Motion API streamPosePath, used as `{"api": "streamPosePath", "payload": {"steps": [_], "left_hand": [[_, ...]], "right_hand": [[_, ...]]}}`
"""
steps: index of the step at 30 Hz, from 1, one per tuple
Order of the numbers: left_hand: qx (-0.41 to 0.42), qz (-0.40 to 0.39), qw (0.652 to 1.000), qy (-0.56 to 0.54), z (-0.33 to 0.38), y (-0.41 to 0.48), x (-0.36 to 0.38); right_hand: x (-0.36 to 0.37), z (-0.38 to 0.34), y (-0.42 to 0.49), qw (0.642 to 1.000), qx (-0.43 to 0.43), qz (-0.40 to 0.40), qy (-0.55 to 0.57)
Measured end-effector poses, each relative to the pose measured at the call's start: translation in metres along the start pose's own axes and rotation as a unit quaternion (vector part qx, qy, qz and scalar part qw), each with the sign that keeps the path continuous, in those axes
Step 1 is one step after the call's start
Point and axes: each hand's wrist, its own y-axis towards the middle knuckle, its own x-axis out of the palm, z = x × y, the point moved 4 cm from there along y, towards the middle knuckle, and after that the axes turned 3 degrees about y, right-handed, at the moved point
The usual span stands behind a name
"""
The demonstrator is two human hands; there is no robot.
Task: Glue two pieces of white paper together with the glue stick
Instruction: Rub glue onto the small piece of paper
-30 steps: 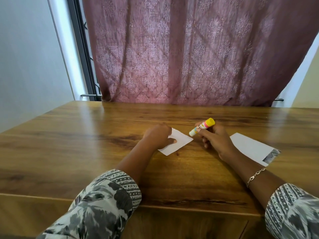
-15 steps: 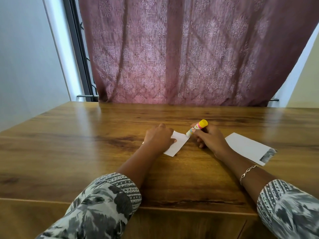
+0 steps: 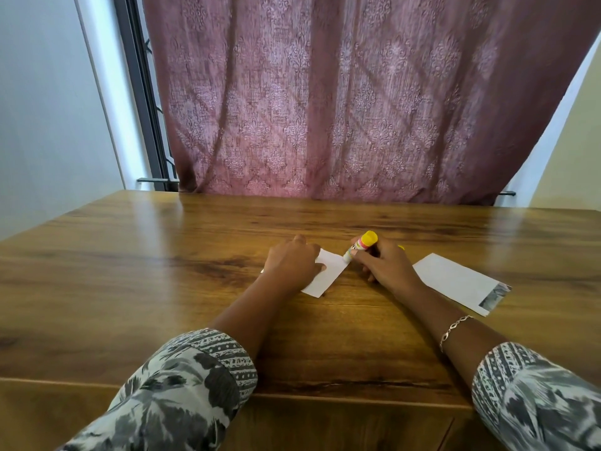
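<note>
The small white paper (image 3: 328, 275) lies flat on the table in front of me, partly under my left hand (image 3: 292, 263). The glue stick (image 3: 361, 245), yellow at its upper end, tilts in my right hand (image 3: 382, 263), tip touching that paper's right edge. A larger white paper (image 3: 455, 281) lies flat to the right.

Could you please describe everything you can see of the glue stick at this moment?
The glue stick is a small plastic-looking tube with a yellow end pointing up and away and a white body with a colourful label. It is tilted, its lower tip at the right edge of the small white paper. The right hand grips its body; whether the tip actually touches is unclear.
</note>
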Motion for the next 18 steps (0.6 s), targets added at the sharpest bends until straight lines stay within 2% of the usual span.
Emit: {"api": "streamPosePath", "payload": {"steps": [7,18], "left_hand": [[0.005,0.008,1.000,0.004,0.000,-0.001,-0.001],[0.000,0.005,1.000,-0.029,-0.002,-0.004,0.000]], "right_hand": [[0.002,-0.003,-0.003,0.999,-0.028,-0.001,-0.034],[0.006,-0.016,-0.018,0.993,-0.098,-0.066,-0.016]]}}
